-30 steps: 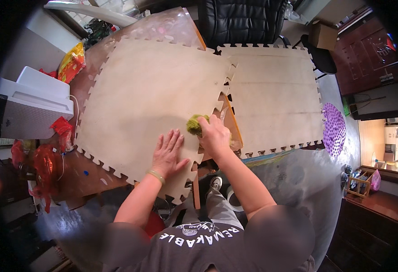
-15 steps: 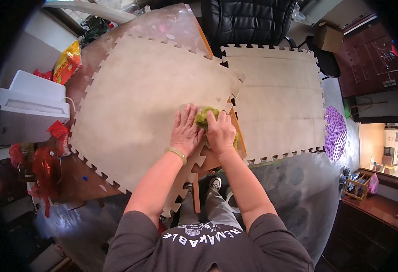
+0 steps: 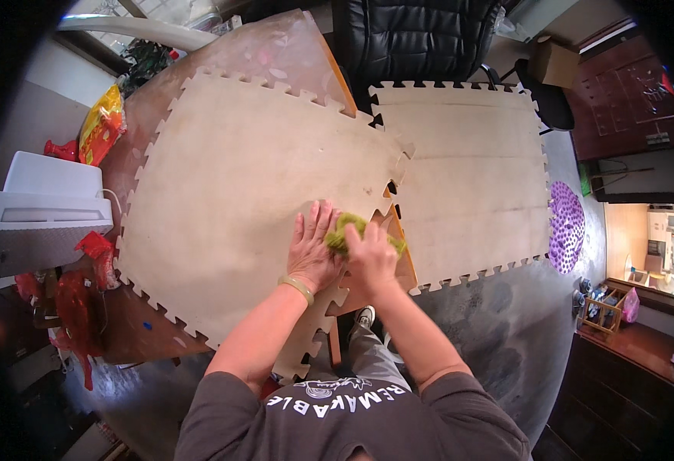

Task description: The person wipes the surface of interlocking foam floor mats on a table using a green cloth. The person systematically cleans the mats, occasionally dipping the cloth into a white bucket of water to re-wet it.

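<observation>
Cream mat (image 3: pixel 214 177), roomy leftward; near its edge (image 3: pixel 381 204), right grip (image 3: pixel 373 260) around green cloth (image 3: pixel 340 240), left hand (image 3: pixel 314 252) flat.

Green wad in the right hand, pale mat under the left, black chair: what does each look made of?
Green wad: probably cloth, soft and fuzzy, judging by its crumpled shape.
Pale mat: likely foam, matt, with jigsaw-toothed edges.
Black chair: leather or lookalike, glossy, going by sheen on the padded back.

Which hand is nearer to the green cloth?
The right: the right hand is on the green cloth, holding it. The left hand rests palm down on the pale foam mat, just left of the cloth.
</observation>
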`<action>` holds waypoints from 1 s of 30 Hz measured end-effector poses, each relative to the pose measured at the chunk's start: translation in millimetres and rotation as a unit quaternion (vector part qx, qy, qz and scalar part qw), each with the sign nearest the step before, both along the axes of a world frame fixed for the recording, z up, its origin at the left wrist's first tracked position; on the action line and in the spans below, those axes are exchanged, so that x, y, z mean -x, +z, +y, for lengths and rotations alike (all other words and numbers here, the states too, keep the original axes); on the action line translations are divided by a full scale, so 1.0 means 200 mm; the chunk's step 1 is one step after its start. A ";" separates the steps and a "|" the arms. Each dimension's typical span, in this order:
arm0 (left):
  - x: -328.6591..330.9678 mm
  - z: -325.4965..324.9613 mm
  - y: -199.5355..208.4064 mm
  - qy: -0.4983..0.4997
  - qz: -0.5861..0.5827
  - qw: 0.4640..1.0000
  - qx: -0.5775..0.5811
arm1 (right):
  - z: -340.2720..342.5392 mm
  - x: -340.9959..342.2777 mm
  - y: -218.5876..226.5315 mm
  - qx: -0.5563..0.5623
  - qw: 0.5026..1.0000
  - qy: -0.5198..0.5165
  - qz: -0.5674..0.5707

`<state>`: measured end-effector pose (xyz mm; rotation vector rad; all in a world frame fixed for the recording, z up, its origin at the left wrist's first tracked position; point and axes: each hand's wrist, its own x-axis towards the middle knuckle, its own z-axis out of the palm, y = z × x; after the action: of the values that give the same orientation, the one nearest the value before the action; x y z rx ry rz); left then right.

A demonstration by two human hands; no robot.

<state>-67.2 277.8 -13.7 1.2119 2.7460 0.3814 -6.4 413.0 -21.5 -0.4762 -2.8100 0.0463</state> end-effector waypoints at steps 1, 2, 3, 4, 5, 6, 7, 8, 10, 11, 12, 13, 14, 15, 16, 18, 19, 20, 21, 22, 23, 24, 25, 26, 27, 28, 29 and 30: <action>-0.01 0.00 0.00 -0.005 0.005 1.000 -0.015 | 0.01 -0.02 0.03 0.008 1.000 0.015 0.002; -0.01 0.00 0.00 -0.009 0.010 1.000 -0.028 | 0.11 0.07 0.04 0.012 0.999 -0.041 0.033; -0.01 0.02 0.02 -0.013 0.002 1.000 -0.019 | 0.25 0.16 0.11 0.078 0.994 -0.043 0.060; -0.01 0.05 0.02 -0.022 0.001 0.999 -0.024 | 0.35 0.24 0.11 0.072 0.993 -0.083 0.037; -0.02 0.06 0.03 -0.025 0.001 0.999 -0.024 | 0.43 0.30 0.10 0.062 0.991 -0.096 0.070; -0.01 0.05 0.03 -0.023 0.003 1.000 -0.021 | 0.41 0.31 0.10 0.075 0.989 -0.110 0.071; -0.01 0.05 0.03 -0.022 0.004 0.999 -0.022 | 0.40 0.31 0.11 0.087 0.986 -0.124 0.073; -0.01 0.04 0.03 -0.022 0.005 0.999 -0.025 | 0.38 0.31 0.11 0.098 0.983 -0.138 0.074; 0.00 0.03 0.01 -0.017 -0.001 1.000 -0.023 | 0.15 0.13 0.01 0.038 0.995 -0.088 0.003; 0.00 0.00 0.00 -0.010 -0.007 1.000 -0.016 | -0.01 0.01 -0.02 -0.032 0.999 -0.016 0.004; -0.01 -0.01 -0.01 -0.010 -0.015 1.000 -0.010 | -0.14 -0.10 0.06 0.007 1.000 0.016 0.012; -0.01 -0.01 -0.01 -0.010 -0.007 1.000 -0.016 | -0.10 -0.11 0.02 -0.008 0.999 0.022 0.030; -0.01 -0.01 -0.01 -0.010 0.001 1.000 -0.022 | -0.02 -0.09 -0.03 -0.023 0.998 0.028 0.048; 0.00 -0.02 0.00 -0.014 0.010 0.999 -0.028 | 0.06 0.00 0.04 0.009 0.997 0.020 0.071; -0.01 0.01 0.01 -0.019 0.009 0.999 -0.030 | 0.20 0.11 0.04 -0.001 0.997 -0.024 0.071; -0.01 0.06 0.04 -0.030 0.008 0.999 -0.032 | 0.44 0.30 0.09 0.065 0.993 -0.075 0.068; -0.01 0.05 0.04 -0.030 0.011 0.999 -0.031 | 0.47 0.36 0.09 0.064 0.991 -0.097 0.067; -0.01 0.05 0.04 -0.031 0.013 0.999 -0.032 | 0.45 0.35 0.09 0.074 0.989 -0.112 0.063; -0.01 0.04 0.03 -0.026 0.015 0.999 -0.031 | 0.38 0.32 0.09 0.085 0.987 -0.121 0.058; -0.01 0.03 0.02 -0.024 0.019 0.999 -0.029 | 0.32 0.29 0.10 0.094 0.985 -0.131 0.054; 0.00 0.02 0.02 -0.021 0.024 0.999 -0.028 | 0.22 0.21 0.08 0.056 0.992 -0.085 0.075; -0.01 0.02 0.01 -0.020 0.026 0.999 -0.029 | 0.13 0.13 0.02 0.021 0.998 -0.027 0.059; -0.01 0.00 0.00 -0.017 0.027 0.999 -0.027 | 0.01 0.05 0.04 -0.015 0.999 0.030 0.014; -0.01 0.00 0.01 -0.017 0.029 0.999 -0.028 | -0.02 0.02 0.02 -0.045 0.996 0.066 0.043; -0.01 -0.01 0.01 -0.019 0.032 0.999 -0.029 | 0.03 0.06 0.02 -0.047 0.996 0.061 0.049; -0.01 -0.01 0.02 -0.019 0.028 0.999 -0.029 | 0.10 0.12 0.01 -0.048 0.996 0.054 0.056; -0.01 0.00 0.02 -0.019 0.025 0.999 -0.030 | 0.18 0.22 0.03 -0.031 0.994 0.068 0.082; 0.00 0.01 0.03 -0.021 0.021 0.999 -0.032 | 0.25 0.33 0.04 -0.030 0.996 0.055 0.061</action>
<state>-66.2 280.7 -8.3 1.3048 2.7597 0.4474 -72.3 463.8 -12.9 -0.2944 -2.7068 0.0135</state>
